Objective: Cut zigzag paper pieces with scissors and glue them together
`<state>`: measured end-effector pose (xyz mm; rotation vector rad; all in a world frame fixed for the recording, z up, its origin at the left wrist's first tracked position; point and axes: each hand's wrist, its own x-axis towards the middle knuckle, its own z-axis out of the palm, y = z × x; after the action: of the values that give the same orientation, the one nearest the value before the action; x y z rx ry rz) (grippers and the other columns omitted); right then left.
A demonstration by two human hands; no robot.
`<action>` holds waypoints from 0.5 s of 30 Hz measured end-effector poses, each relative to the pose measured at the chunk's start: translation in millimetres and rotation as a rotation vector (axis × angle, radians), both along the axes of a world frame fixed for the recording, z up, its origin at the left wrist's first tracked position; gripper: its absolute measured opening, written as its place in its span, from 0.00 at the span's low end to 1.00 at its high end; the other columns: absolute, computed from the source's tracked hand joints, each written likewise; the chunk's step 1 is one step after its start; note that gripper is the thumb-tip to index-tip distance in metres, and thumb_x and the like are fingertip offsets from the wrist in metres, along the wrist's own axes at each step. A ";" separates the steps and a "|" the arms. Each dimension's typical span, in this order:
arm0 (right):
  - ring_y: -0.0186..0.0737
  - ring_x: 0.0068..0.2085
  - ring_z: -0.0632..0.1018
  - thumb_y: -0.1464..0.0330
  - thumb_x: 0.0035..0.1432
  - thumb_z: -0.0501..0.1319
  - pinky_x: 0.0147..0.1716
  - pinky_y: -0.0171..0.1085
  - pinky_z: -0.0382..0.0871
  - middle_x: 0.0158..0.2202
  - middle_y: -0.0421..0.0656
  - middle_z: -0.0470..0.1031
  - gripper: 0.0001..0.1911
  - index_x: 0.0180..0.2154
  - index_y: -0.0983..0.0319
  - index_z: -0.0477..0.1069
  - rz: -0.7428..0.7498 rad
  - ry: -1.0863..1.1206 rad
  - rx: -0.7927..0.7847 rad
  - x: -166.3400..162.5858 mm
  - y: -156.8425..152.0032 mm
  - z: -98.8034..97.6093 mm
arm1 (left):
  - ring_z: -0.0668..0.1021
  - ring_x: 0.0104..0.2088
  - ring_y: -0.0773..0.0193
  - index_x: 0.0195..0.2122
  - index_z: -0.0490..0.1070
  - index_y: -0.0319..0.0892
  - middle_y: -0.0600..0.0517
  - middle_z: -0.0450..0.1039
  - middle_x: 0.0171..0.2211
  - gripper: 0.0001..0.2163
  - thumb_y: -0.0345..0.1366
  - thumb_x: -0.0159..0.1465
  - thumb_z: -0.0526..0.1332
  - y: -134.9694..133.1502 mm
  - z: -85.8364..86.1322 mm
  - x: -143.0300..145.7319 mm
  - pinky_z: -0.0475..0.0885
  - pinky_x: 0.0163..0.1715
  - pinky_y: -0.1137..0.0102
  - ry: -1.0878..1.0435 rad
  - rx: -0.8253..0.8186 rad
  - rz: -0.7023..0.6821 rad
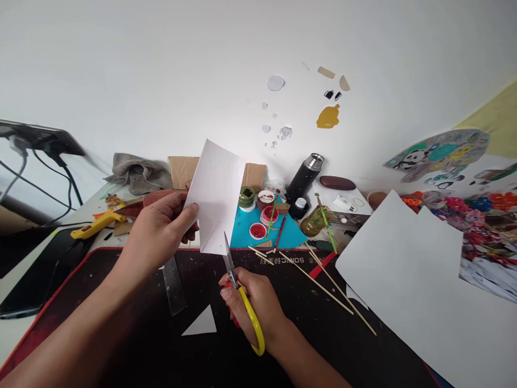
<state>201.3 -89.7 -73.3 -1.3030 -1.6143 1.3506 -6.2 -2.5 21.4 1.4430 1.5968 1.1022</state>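
Note:
My left hand (165, 223) pinches the left edge of a white sheet of paper (218, 188), held upright above the mat. Faint pencil lines run across the lower part of the sheet. In my right hand (258, 302) are scissors (252, 318) with yellow and red handles. Their blades point up at the paper's bottom edge, near its right corner; I cannot tell whether they are cutting into it. Below, a white paper triangle (202, 322) lies on the black mat (141, 334), with a clear ruler (173, 288) just above and left of it.
Open paint jars (269, 214) and brushes stand on blue paper (242, 231) behind the mat. Thin wooden sticks (323, 283) lie to the right, beside large white sheets (404, 258). A black flask (305, 175) stands by the wall. At left are a yellow glue gun (95, 226) and a phone (40, 269).

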 end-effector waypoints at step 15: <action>0.36 0.24 0.76 0.54 0.71 0.65 0.25 0.32 0.70 0.26 0.37 0.74 0.14 0.46 0.58 0.78 -0.010 0.004 -0.043 0.4 -1.6 -2.1 | 0.75 0.23 0.64 0.40 0.78 0.45 0.56 0.74 0.24 0.14 0.50 0.65 0.62 -0.3 -1.1 0.0 0.72 0.25 0.70 0.026 0.017 0.004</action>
<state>201.7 -91.3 -75.4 -1.3308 -1.5822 1.3878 -6.2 -2.9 20.4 1.4709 1.6127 1.1060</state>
